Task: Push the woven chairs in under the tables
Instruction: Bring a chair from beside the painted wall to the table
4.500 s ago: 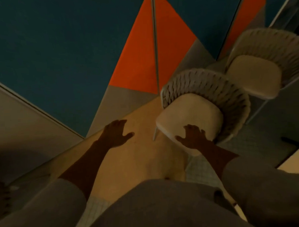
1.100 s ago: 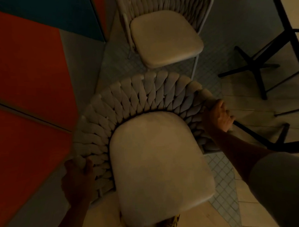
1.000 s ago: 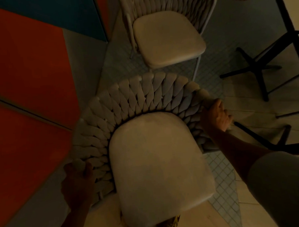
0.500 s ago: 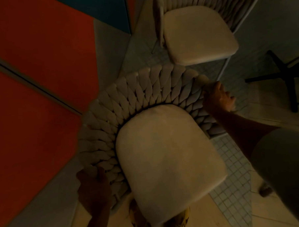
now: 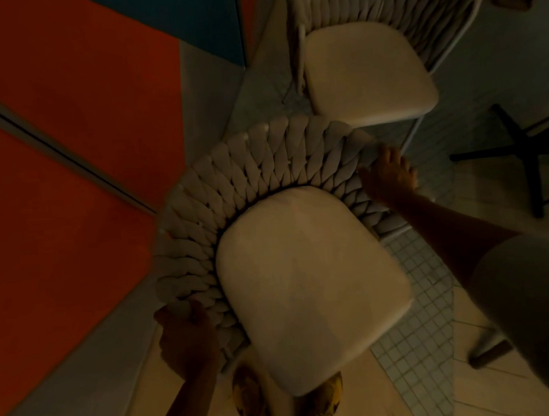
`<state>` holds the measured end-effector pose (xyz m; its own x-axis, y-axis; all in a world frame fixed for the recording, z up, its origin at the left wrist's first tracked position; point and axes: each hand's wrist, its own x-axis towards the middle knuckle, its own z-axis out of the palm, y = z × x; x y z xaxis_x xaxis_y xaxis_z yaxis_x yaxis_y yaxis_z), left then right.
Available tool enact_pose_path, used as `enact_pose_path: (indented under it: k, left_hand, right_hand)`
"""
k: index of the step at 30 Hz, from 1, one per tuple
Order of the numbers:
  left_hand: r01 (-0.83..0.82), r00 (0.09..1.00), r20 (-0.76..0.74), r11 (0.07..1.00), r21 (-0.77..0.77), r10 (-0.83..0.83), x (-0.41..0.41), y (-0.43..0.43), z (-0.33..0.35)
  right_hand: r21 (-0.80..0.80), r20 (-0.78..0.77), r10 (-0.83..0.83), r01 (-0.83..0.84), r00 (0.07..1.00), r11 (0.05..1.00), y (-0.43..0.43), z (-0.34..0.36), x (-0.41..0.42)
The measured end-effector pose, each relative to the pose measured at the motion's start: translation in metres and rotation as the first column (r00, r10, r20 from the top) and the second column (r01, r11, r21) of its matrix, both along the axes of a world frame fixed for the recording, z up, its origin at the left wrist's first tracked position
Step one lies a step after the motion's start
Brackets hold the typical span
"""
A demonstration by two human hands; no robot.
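While both hands hold the woven back of the near woven chair (image 5: 234, 184), the step in hand reads as steering that chair toward its place, not yet the final push. The left hand (image 5: 186, 337) is closed over the left end of the braided rim, its grip clamped on the weave; the right hand (image 5: 388, 179) rests on the right end of the same rim with fingers (image 5: 390, 158) curled over the top edge, also gripping. The chair's pale seat cushion (image 5: 308, 285) faces the person, whose shoes (image 5: 250, 397) show just beneath its front edge, so the chair stands directly in front of the wearer on the floor (image 5: 414, 352) of small tiles and light boards. A second woven chair (image 5: 364, 68) stands just beyond the held chair's back, near but apart from it, with its own cushion bare. To the right of the held chair a dark cross-shaped base (image 5: 522, 153) stands on the floor, probably a worktop's foot, though no worktop surface shows clearly. By my judgement the next move calls for turning the chair to face that base and sliding it forward, keeping its legs clear of the second chair and the dark foot. No containers are visible; both seats carry nothing.
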<state>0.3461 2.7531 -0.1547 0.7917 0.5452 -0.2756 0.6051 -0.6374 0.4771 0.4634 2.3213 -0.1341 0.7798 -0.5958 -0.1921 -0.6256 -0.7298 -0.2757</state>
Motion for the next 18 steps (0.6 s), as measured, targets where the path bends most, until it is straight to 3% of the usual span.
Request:
enact_pose_path:
  k: [9, 13, 18]
  left_hand:
    - [0.232, 0.943, -0.252, 0.972, 0.032, -0.217, 0.057, 0.051, 0.048]
    - [0.378, 0.918, -0.173, 0.920, 0.109, -0.357, 0.129, 0.050, 0.084]
    - [0.544, 0.838, -0.008, 0.834, 0.094, -0.546, 0.217, 0.039, 0.103]
  right_hand:
    - [0.183, 0.100, 0.354, -0.367, 0.930, 0.912, 0.146, 0.038, -0.075]
    - [0.269, 0.172, 0.408, -0.442, 0.896, 0.856, 0.237, 0.053, -0.086]
    - [0.337, 0.129, 0.406, -0.425, 0.905, 0.840, 0.347, 0.058, -0.084]
